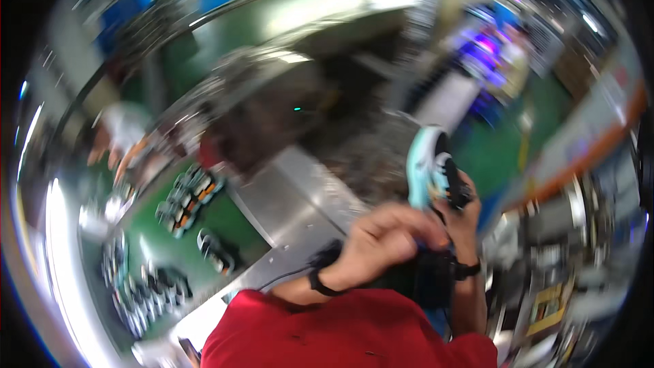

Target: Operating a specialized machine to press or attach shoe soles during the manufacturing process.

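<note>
My right hand grips a sports shoe with a pale mint and white sole and a dark upper. The shoe stands toe up, in front of my body and right of the middle. Close to its heel end is my left hand, fingers curled in and pressed together. Whatever those fingers pinch, if anything, is too blurred to make out. Both wrists wear a dark band.
A metal bench edge runs ahead of me. More shoes stand in rows on a green surface at the left. A co-worker's arm shows at far left. Cluttered equipment fills the right side.
</note>
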The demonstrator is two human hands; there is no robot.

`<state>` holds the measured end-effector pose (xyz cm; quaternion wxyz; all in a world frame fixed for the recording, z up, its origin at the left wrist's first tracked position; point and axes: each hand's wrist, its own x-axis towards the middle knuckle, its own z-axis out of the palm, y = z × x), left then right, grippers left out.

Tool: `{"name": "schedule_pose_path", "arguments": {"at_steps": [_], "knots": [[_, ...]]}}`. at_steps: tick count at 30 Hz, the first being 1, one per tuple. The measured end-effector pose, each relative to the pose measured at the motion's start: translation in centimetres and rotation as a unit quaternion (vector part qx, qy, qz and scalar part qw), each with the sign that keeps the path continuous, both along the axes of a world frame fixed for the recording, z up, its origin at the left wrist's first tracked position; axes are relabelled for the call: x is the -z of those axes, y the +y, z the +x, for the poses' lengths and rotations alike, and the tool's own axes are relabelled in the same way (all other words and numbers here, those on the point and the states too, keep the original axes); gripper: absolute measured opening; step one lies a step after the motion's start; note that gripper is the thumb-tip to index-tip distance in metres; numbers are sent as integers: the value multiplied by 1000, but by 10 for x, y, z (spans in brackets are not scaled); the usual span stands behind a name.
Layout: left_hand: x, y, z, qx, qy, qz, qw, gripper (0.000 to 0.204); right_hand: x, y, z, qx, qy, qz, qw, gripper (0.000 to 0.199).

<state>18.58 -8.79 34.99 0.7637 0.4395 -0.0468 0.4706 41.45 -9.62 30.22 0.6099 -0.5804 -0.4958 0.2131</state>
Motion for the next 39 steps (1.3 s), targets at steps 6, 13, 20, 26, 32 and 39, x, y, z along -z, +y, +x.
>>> {"name": "schedule_pose_path", "arguments": {"at_steps": [6, 13, 20, 26, 32, 39], "knots": [[54, -23, 142, -43, 232, 68, 969, 78, -7, -156, 42, 198, 66, 19, 978, 70], [61, -188, 272, 352, 341, 53, 870, 48, 25, -339, 84, 380, 217, 119, 891, 69], [109, -312, 460, 485, 382, 120, 778, 54, 32, -507, 120, 614, 167, 141, 758, 65], [184, -393, 629, 122, 376, 424, 815, 56, 27, -576, 103, 747, 111, 101, 648, 61], [237, -443, 700, 61, 375, 513, 770, 39, 34, -607, 92, 822, 103, 46, 558, 66], [195, -384, 670, 368, 513, 30, 775, 26, 5, -658, 241, 787, 54, -81, 610, 50]]}}
